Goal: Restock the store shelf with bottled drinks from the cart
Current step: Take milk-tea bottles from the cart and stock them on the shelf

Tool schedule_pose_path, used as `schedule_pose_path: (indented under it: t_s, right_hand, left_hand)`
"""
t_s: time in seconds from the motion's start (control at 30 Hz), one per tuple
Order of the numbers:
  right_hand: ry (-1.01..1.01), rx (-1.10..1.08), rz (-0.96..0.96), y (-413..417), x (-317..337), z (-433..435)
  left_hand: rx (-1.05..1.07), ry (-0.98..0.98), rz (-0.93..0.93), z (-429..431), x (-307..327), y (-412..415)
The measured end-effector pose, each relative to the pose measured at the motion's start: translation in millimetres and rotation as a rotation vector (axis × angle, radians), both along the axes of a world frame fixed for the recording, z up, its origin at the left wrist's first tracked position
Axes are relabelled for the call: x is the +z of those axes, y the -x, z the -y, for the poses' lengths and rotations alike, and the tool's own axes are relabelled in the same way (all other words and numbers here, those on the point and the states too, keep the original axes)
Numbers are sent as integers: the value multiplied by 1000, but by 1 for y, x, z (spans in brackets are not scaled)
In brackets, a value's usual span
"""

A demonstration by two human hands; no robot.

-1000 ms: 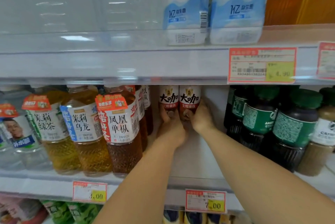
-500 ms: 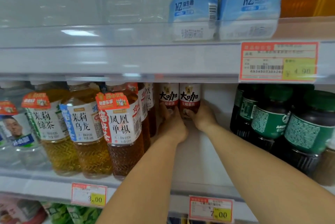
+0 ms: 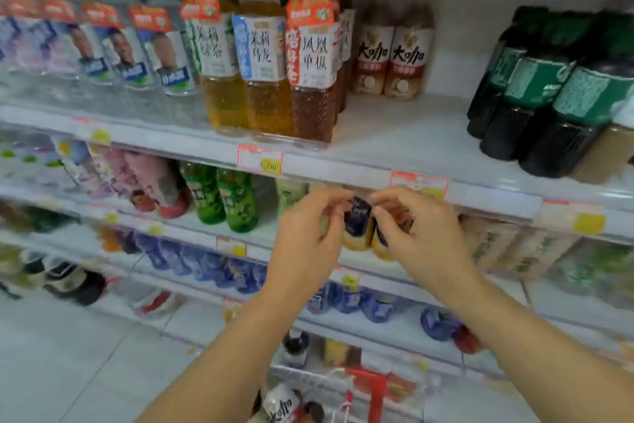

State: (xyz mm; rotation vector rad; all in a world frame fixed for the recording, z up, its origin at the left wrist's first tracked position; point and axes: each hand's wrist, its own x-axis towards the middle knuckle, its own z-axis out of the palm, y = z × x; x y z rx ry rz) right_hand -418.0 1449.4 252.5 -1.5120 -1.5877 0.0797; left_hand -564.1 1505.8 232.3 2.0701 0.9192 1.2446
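Brown milk-tea bottles (image 3: 408, 55) stand side by side at the back of the shelf (image 3: 394, 138).
Left hand (image 3: 308, 237) and right hand (image 3: 425, 234) hover lower down, close together, fingers loosely curled and holding nothing; another bottle (image 3: 284, 402) lies in the cart (image 3: 377, 385) below.

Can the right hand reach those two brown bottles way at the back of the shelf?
Probably yes. The right hand holds nothing, and the shelf in front of the two brown bottles is bare, leaving a lane between the tea bottles and the dark bottles.
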Motion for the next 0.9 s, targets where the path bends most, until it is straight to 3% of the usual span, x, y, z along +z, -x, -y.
schedule_pose_path:
  t_s: [0.4,0.6,0.73,0.9]
  right_hand:
    - [1017,164,-56,123,-297,41]
    - [1241,155,-119,138,-393,41]
    - [1300,67,-128,143,-439,35]
    - [1320,23,-209,148,-474,27]
  left_hand:
    - [375,749,-509,80,-280,198]
    - [409,984,-583,115,-369,235]
    - [549,1053,-481,116,-408,234]
    - [785,1266,-39,105,-436,232]
